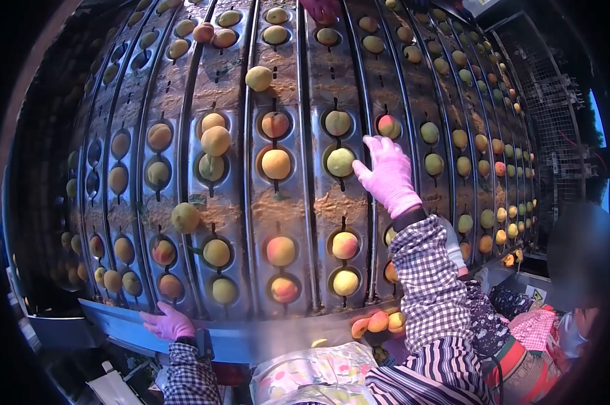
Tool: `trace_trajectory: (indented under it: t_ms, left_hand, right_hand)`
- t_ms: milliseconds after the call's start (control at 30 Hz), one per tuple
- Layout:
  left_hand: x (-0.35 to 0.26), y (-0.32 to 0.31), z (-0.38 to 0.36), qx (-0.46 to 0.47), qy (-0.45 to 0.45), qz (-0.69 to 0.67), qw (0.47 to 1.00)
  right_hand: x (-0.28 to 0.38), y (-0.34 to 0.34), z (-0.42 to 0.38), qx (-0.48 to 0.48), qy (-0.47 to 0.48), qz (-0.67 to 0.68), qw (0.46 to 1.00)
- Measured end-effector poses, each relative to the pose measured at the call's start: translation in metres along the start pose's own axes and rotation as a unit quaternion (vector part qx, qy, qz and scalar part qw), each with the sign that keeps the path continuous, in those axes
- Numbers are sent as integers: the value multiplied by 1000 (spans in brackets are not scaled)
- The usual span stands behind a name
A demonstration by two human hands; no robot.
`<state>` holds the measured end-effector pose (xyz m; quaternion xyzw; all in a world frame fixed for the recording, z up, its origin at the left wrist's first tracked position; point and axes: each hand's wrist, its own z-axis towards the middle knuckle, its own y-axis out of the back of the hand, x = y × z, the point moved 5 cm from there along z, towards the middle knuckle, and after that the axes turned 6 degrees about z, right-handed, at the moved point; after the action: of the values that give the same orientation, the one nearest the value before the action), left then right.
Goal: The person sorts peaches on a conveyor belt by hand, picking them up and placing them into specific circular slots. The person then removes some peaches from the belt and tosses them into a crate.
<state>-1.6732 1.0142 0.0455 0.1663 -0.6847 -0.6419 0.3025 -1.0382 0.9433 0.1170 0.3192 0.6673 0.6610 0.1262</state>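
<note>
My right hand (389,174), in a pink glove, reaches over the metal trays with thumb and fingers apart and nothing visibly held. Its thumb is close beside a greenish peach (340,162) seated in a round cup, and its fingertips are just below a red-and-yellow peach (388,126). The cup under my palm is hidden. My left hand (168,322), also gloved in pink, rests with fingers spread at the blue metal front rail (251,339). Nearest to it is an orange peach (171,286) in a cup.
Long metal trays hold rows of peaches in paired cups, with brown pulp smeared between. Loose peaches (258,79) lie outside cups, and one (216,140) sits on others. Peach pieces (361,328) lie by the rail. Another person's gloved hand (324,9) is opposite; a co-worker (521,337) is at right.
</note>
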Motion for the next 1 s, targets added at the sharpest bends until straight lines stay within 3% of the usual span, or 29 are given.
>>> trace_trajectory:
  t_ms: [100, 133, 200, 333, 567, 667, 800, 1000]
  left_hand:
    - [0, -2, 0, -2, 2, 1, 1000]
    - [-1, 0, -1, 0, 4, -2, 1000]
    - [-3, 2, -2, 4, 6, -5, 1000]
    - [-2, 0, 0, 6, 8, -9, 1000]
    - [3, -1, 26, 2, 9, -18, 1000]
    - [8, -6, 46, -1, 12, -22, 1000]
    - [16, -14, 77, -10, 4, -2, 1000]
    - [23, -17, 113, -27, 10, -26, 999]
  right_hand:
    - [33, -18, 8, 71, 70, 6, 995]
    - [36, -28, 10, 132, 58, -22, 989]
    - [39, -31, 15, 147, 44, -43, 987]
    - [34, -22, 8, 39, 65, 85, 994]
    - [30, -43, 6, 87, 27, 42, 995]
    - [30, -45, 3, 30, 37, 48, 998]
    - [39, -36, 11, 79, 2, 42, 996]
    - [57, -38, 63, -76, -74, 31, 994]
